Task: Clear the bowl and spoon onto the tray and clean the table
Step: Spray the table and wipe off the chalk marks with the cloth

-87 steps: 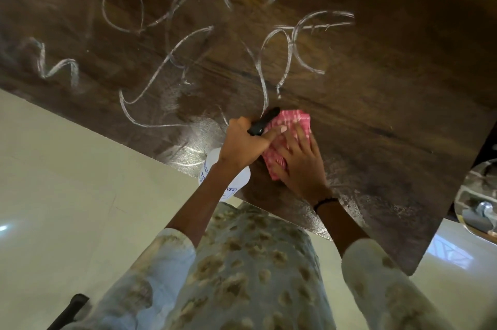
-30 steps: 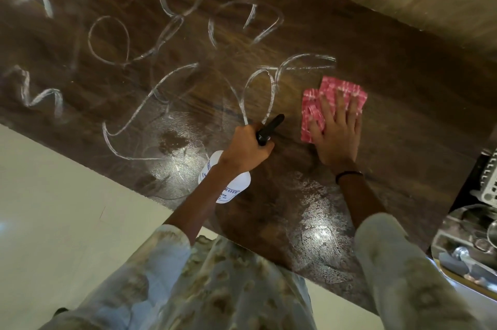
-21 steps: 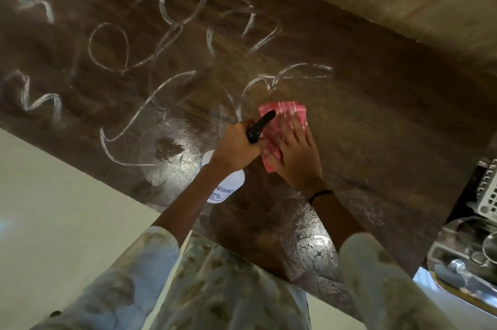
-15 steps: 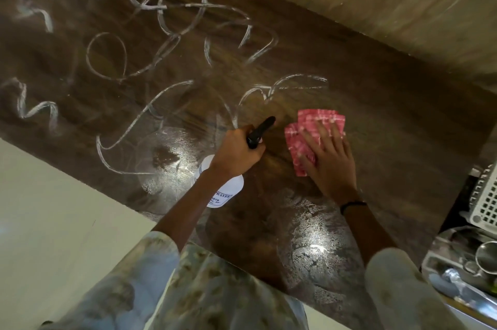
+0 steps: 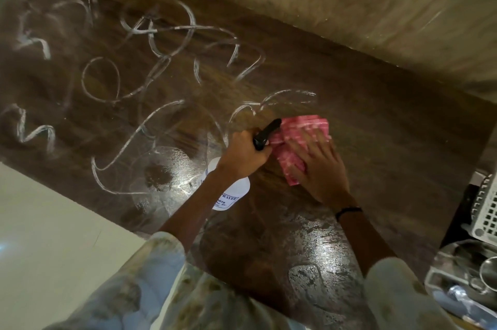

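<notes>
White scribbled streaks cover the left and middle of the dark wooden table (image 5: 390, 125). My right hand (image 5: 320, 165) presses flat on a folded pink cloth (image 5: 293, 139) lying on the table, just right of my left hand. My left hand (image 5: 242, 155) grips a white spray bottle (image 5: 231, 192) with a black nozzle, held above the table's near part. At the far right edge of the view sits a tray (image 5: 441, 286) with metal dishes in it. I cannot make out the bowl or spoon clearly there.
A white perforated basket (image 5: 486, 211) stands beyond the table's right end. Wet shiny patches (image 5: 309, 254) lie on the table near my body. A pale wall runs along the table's far edge; pale floor lies to the left.
My right hand has rubbed the pink cloth back and forth across the table and now sits leftward, beside the bottle's nozzle. My left hand has kept hold of the bottle.
</notes>
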`<state>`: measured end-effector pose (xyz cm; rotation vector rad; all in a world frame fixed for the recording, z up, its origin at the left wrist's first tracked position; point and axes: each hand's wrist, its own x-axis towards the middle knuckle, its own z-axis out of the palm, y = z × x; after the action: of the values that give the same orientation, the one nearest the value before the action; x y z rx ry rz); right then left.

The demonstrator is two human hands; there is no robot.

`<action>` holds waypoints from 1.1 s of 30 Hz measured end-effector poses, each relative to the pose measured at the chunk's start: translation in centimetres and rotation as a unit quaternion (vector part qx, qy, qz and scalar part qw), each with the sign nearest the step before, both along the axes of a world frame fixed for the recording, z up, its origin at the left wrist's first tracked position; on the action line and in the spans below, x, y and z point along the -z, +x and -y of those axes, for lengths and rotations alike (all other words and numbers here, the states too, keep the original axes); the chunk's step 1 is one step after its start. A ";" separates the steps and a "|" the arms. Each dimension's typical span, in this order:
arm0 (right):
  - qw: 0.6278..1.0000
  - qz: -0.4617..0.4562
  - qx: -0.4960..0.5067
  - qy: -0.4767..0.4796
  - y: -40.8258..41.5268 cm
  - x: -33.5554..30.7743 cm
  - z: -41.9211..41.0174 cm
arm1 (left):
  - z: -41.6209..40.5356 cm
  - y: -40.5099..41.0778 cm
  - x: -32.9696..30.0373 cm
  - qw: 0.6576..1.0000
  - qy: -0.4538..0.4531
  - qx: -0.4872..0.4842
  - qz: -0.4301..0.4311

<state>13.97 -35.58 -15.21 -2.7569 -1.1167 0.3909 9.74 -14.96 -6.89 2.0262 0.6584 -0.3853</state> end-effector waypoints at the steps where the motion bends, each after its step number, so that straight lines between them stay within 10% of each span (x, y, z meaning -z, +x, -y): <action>1: 0.999 -0.001 0.033 -0.006 0.7 -0.1 1.0 | 0.3 0.5 0.0 1.000 0.001 0.001 0.000; 24: 0.981 -0.033 0.191 0.010 10.4 0.0 -2.3 | 0.1 5.3 0.8 0.998 0.055 -0.024 -0.027; 33: 0.999 -0.015 -0.024 0.033 7.4 0.3 -5.6 | -0.8 7.1 0.0 0.999 0.032 -0.032 -0.005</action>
<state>21.33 -29.93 -15.55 -2.6639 -1.1682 0.3914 16.83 -14.14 -6.93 2.0595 0.7480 -0.3410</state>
